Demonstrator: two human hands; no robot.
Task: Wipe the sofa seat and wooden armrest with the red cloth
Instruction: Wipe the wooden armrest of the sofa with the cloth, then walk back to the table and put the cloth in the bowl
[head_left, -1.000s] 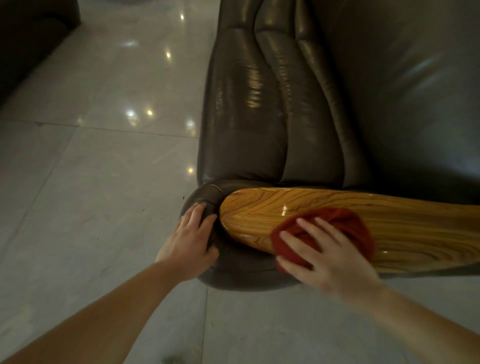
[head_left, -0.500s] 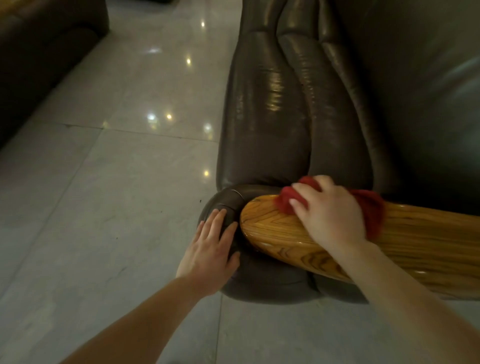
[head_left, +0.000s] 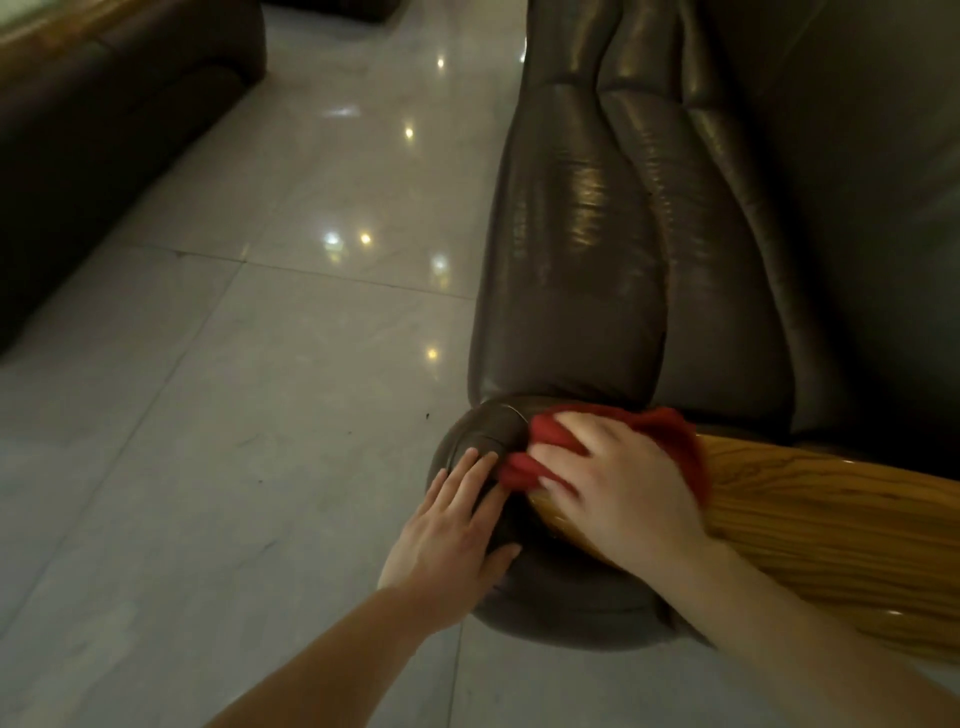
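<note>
Step in hand, by my reading: the armrest half of the job, at its front tip. Left hand (head_left: 452, 525) lies flat just left of the wooden armrest (head_left: 831, 519), fingers straight and together on the padded leather end (head_left: 483, 431) that wraps the tip; it holds nothing and looks like a brace. Red cloth (head_left: 670, 436) sits bunched on the very tip of the armrest, folds pushing up between the fingers and a flap trailing back along the wood. Right hand (head_left: 618, 488) covers the cloth with fingers spread and pressed down over it; the thumb is hidden, so I cannot tell whether it hooks under. Next move likely calls for steady downward pressure and a drag back along the armrest toward its far right end, where the grain shows bare, keeping the cloth from sliding off the rounded edge. Whether the sofa seat (head_left: 571, 260), the glossy cushions beyond the armrest, has been wiped cannot be judged. Surface: the wood is lacquered and shiny, curved across its top, likely slick under cloth. Room: a second dark sofa (head_left: 104, 130) stands well left of the armrest; between them runs polished pale tile floor (head_left: 260, 415) with lamp glints; light is dim.
</note>
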